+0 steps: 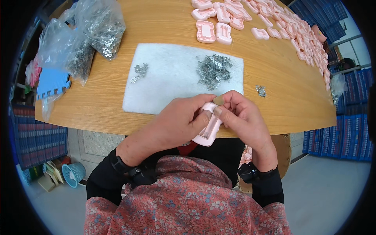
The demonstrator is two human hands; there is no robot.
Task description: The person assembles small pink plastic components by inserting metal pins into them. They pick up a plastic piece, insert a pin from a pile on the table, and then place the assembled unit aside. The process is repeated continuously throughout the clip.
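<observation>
Left grip: my left grip (172, 116) is closed on the pale-pink moulded plastic casing (213, 125), thumb lying over its long recess.
Right grip: my right grip (244, 113) pinches the casing's far end, thumb on the rim. Cannot tell whether a small part sits between the fingers.
Casing: tilted, far end leaning right, held at the near edge of the wooden worktop (105, 105).
Slip risk: smooth plastic; should both thumbs ease off together, it could drop past that edge toward my lap.
Scatter risk: a careless knuckle could drag the heap of small silver metal pieces (214, 71) off the white fibrous pad (168, 92).
Stray pieces: small silver cluster (261, 91) on bare wood, right of the pad; my right forearm could sweep it.
Also on pad: smaller silver group (140, 72), left.
Far left: clear plastic bag of metal pieces (107, 33).
Far side: loose pink casings (223, 33).
In the way: the heap, between my hands and those casings; thumbs hide part of the recess.
</observation>
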